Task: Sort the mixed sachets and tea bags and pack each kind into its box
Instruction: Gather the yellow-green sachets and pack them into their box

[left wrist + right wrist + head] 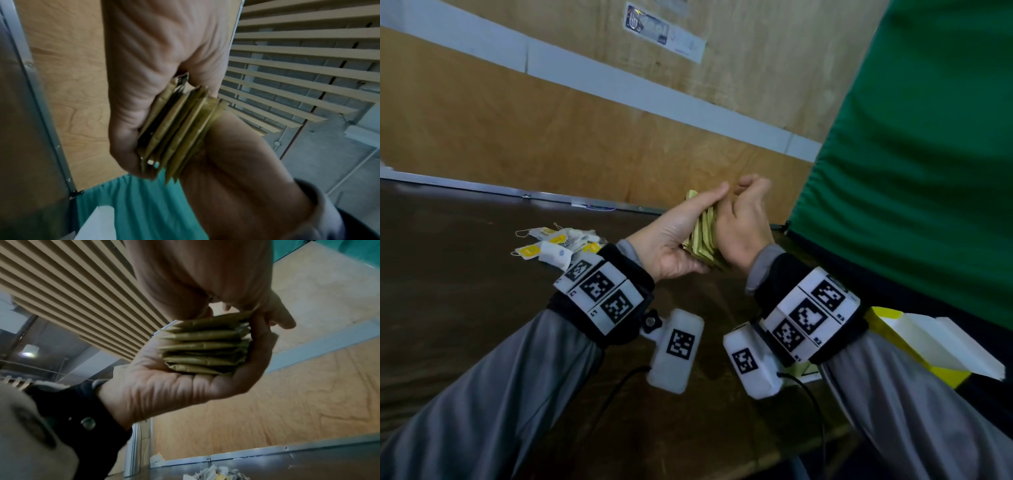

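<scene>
A stack of several gold sachets (pixel 703 236) stands on edge between my two hands, above the dark table (pixel 465 308). My left hand (pixel 674 236) cups the stack from the left, fingers curled over its far end. My right hand (pixel 743 219) grips it from the right with curled fingers. In the left wrist view the sachets (pixel 179 129) are wedged between my left palm (pixel 148 73) and my right hand (pixel 236 170). The right wrist view shows the sachets (pixel 205 347) lying in my left hand (pixel 174 389). A pile of white tea bags (pixel 558 245) with yellow tags lies on the table to the left.
An open yellow and white box (pixel 935 346) sits at the right, partly behind my right forearm. A green cloth (pixel 928 154) hangs at the right. A plywood wall (pixel 551 137) rises behind the table. The tea bags (pixel 216 473) show at the bottom of the right wrist view.
</scene>
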A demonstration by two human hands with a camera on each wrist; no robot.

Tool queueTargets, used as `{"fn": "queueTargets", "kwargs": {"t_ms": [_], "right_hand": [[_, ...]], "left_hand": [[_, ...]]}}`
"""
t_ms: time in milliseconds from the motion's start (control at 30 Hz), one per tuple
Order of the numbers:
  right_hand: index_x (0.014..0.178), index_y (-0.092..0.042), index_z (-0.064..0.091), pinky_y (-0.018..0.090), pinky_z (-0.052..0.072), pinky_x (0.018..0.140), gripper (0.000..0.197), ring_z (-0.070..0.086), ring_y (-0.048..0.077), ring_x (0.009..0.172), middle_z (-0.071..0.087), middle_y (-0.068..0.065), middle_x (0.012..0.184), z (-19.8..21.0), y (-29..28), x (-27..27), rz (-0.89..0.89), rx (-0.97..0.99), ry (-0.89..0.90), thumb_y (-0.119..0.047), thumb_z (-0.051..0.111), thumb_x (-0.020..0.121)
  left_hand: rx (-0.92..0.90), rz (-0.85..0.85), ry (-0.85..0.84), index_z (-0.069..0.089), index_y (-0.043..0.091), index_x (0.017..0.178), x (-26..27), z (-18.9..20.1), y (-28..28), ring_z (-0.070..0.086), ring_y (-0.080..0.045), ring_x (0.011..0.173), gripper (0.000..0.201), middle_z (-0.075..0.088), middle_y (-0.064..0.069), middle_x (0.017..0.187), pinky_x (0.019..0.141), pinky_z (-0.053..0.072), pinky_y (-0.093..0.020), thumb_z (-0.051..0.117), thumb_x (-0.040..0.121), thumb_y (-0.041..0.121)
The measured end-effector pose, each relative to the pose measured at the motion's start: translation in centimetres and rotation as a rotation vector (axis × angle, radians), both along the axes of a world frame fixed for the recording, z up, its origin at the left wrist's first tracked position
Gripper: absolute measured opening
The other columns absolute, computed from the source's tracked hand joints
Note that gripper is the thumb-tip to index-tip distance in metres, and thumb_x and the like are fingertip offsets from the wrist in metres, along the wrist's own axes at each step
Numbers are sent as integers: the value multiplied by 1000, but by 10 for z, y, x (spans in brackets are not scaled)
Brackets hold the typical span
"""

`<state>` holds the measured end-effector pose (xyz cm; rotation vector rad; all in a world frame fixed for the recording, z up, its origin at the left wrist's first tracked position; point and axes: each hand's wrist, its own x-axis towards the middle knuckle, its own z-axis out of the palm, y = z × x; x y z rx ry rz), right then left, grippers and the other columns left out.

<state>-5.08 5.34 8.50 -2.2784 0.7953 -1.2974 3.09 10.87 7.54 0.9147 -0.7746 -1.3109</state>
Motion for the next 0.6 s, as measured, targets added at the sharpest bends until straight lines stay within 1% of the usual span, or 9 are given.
{"fn": "queueTargets", "kwargs": {"t_ms": [33, 100, 167, 233, 333, 400, 433, 500, 600], "right_hand": [[121, -4, 35, 18, 37, 71, 24, 49, 14, 94, 47, 4, 105, 2, 0, -2, 21, 15, 17, -13, 36, 98], [119, -8, 42, 23, 43, 74, 22, 54, 13, 90, 52, -1, 98, 7, 0, -9, 94, 109, 22, -16, 37, 99], [126, -11, 44, 23, 47, 81, 29, 57, 12, 98, 54, -1, 109, 11, 1, -20, 272, 266, -2, -19, 44, 97], [134, -16, 40, 20, 48, 85, 47, 56, 7, 106, 53, -4, 121, 15, 0, -34, 422, 301, 127, -23, 58, 90], [134, -20, 34, 22, 51, 89, 92, 57, 7, 108, 54, -4, 120, 9, -5, -39, 446, 153, 438, -31, 86, 59], [134, -18, 32, 32, 48, 97, 109, 53, 12, 112, 51, 0, 122, 1, -8, -34, 338, -14, 540, -45, 88, 44], [135, -17, 31, 35, 45, 101, 112, 49, 14, 115, 48, 0, 124, -1, -9, -31, 298, -70, 560, -45, 88, 43], [139, -14, 27, 33, 36, 107, 112, 41, 13, 120, 42, -2, 127, -4, -12, -31, 258, -152, 563, -39, 89, 49], [139, -10, 27, 30, 34, 103, 105, 37, 12, 119, 37, -5, 121, -4, -17, -39, 262, -254, 499, -34, 88, 57]], "left_hand": [[1, -3, 12, 68, 11, 88, -1, -1, -1, 69, -24, 70, 38, 70, -11, 75, 69, 57, -39, 57, 87, 48], [-9, 6, 37, 67, 11, 91, -2, -2, -1, 68, -25, 71, 36, 69, -11, 75, 68, 57, -38, 58, 87, 45], [-31, 24, 59, 67, 10, 93, 1, -1, 0, 68, -25, 70, 34, 69, -12, 77, 68, 58, -40, 58, 88, 43], [-38, 47, 67, 67, 8, 91, 6, 0, 0, 70, -25, 66, 33, 69, -13, 76, 65, 59, -40, 59, 88, 40], [3, -13, 102, 66, 3, 82, 5, 1, -1, 69, -26, 59, 33, 67, -15, 69, 57, 59, -37, 59, 89, 34], [29, -69, 84, 65, 2, 84, 1, 1, -2, 68, -26, 60, 34, 66, -15, 68, 57, 58, -37, 60, 88, 35], [34, -95, 77, 65, 2, 86, -1, 1, -2, 67, -26, 64, 34, 65, -15, 71, 58, 58, -37, 61, 86, 36], [12, -149, 41, 68, 3, 92, -1, 1, 0, 66, -26, 74, 37, 65, -14, 80, 64, 57, -37, 67, 80, 38], [-75, -237, -136, 72, 13, 86, 3, -2, 5, 62, -24, 71, 24, 65, -10, 81, 67, 46, -36, 73, 71, 32]]}}
